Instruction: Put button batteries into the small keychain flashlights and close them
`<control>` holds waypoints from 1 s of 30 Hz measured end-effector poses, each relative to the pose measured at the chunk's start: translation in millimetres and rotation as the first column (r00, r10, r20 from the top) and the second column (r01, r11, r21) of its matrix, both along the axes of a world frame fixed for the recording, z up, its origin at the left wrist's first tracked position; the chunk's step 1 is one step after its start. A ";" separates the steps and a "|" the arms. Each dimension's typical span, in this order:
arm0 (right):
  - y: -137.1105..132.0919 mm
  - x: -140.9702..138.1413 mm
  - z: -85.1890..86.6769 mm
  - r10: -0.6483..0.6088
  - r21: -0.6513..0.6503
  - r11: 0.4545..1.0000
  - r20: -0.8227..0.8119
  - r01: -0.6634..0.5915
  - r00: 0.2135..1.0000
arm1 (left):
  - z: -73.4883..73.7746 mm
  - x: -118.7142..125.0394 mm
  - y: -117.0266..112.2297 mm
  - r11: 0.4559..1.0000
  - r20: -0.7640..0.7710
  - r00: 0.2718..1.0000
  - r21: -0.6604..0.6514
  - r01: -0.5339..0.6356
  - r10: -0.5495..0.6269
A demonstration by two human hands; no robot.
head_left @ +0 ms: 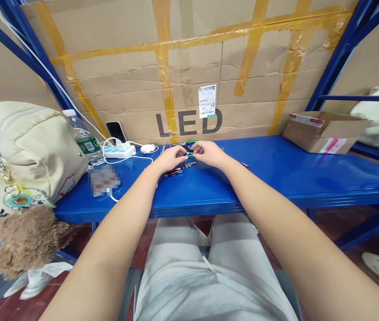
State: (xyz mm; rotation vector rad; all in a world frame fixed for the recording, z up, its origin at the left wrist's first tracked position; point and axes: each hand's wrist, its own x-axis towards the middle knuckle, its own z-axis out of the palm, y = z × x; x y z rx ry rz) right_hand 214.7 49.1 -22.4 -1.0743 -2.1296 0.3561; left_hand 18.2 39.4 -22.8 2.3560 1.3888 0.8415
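Pinching with the fingers of the left hand (174,159) and right hand (208,154), above the blue table (206,189). Apparently gripping, right of the power strip (118,152), a green pen (190,156), seemingly lengthwise from hand to hand, equally close to both, near small brown bits (188,164).

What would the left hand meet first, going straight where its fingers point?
Probably the small green object just ahead, then the right hand; the left hand may already touch that object, and depth is unclear.
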 end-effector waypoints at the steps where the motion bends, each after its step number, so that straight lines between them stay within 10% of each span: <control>1: -2.1 -1.2 2.0 0.016 0.032 0.999 -0.077 -0.013 0.997 | -1.0 0.2 0.5 1.000 0.026 1.000 -0.006 0.013 -0.013; 21: -2.9 -7.5 1.6 0.132 0.112 0.987 -0.193 -0.111 0.972 | -4.7 1.4 3.2 0.994 0.241 0.968 -0.054 0.091 -0.075; 30: 2.9 1.5 -6.0 0.065 -0.112 0.993 0.193 -0.044 0.979 | -2.8 2.9 1.3 0.996 0.277 0.959 -0.052 0.073 -0.056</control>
